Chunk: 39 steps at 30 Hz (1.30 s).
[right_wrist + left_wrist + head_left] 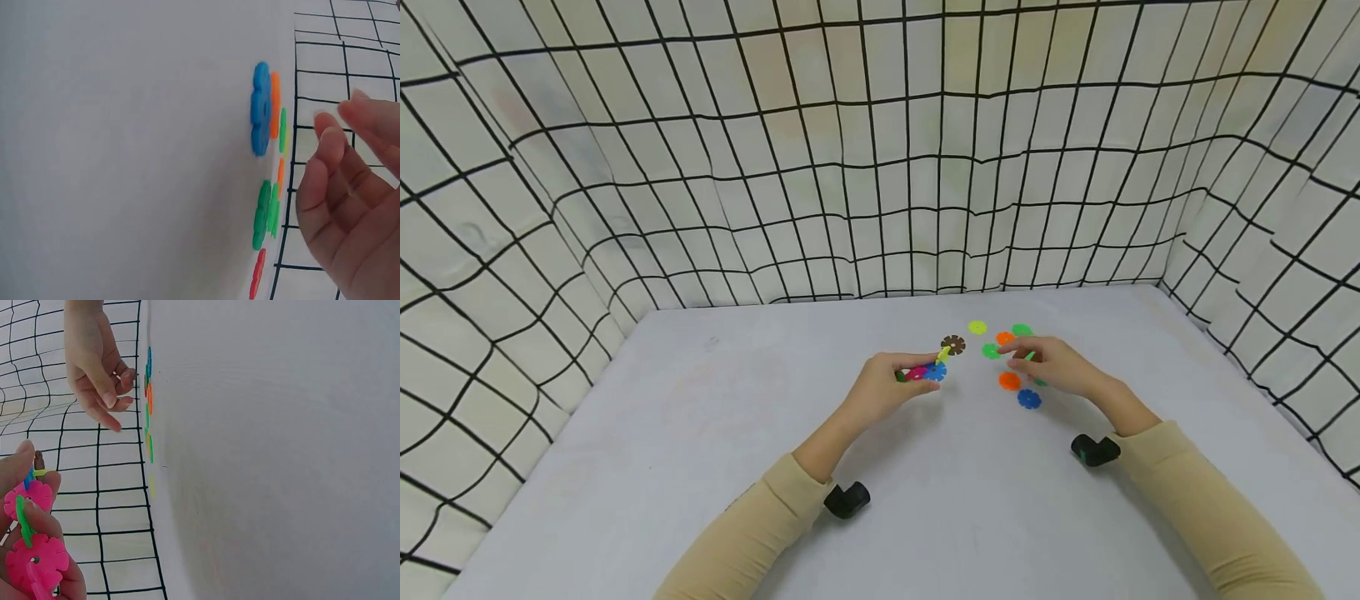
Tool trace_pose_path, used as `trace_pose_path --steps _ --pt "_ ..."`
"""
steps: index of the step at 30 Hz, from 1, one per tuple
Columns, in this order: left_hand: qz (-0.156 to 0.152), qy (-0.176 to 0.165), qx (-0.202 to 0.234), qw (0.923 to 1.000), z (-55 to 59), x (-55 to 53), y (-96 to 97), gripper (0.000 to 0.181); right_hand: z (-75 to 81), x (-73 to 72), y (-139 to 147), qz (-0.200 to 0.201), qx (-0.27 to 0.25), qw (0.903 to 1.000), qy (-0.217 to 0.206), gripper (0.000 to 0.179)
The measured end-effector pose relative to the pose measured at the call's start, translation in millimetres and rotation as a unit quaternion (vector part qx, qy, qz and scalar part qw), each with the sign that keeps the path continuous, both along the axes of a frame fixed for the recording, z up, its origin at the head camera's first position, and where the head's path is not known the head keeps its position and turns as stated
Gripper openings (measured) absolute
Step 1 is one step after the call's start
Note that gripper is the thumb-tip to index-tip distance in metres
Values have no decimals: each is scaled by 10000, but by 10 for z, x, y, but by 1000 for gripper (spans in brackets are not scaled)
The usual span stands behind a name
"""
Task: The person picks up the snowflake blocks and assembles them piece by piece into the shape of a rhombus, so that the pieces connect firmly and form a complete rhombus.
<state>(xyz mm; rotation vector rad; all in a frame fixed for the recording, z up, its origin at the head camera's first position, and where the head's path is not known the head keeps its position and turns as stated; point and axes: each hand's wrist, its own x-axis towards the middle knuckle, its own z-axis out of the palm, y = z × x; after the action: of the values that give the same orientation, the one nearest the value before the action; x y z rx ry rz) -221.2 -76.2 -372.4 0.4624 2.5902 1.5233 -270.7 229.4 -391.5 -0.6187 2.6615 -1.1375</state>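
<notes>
My left hand (878, 388) holds a row of joined notched plastic discs above the table. In the left wrist view a pink disc (55, 555) and a green disc (24, 522) show in its fingers. From the head, a blue disc (936, 372) and a yellow disc (943, 355) show between thumb and fingers, and a brown disc (953, 344) appears at the far end. My right hand (1060, 367) hovers over loose discs with loosely bent fingers. Nothing shows between its fingertips in the right wrist view.
Around the right hand lie loose discs on the white table (700, 467): an orange disc (1009, 381), a blue disc (1029, 399), a green disc (1022, 330), a yellow-green disc (977, 327) and several others. White walls with black grid netting (880, 158) enclose the table's back and sides.
</notes>
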Motion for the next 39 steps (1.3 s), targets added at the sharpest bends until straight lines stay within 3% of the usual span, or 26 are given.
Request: trace_pose_path --steps 4,9,23,39 --pt "10 -42 10 10000 -10 1 7 41 -32 -20 39 78 547 9984 66 32" --pt "-27 -10 12 10000 -7 -6 6 41 -6 -18 41 280 790 9965 1 31" --pt "-67 -19 3 10000 1 20 -8 41 58 -29 -15 196 1061 9933 -411 28" --pt "-150 88 -105 9998 -25 2 12 42 -4 -69 -40 10 1183 9919 -461 26"
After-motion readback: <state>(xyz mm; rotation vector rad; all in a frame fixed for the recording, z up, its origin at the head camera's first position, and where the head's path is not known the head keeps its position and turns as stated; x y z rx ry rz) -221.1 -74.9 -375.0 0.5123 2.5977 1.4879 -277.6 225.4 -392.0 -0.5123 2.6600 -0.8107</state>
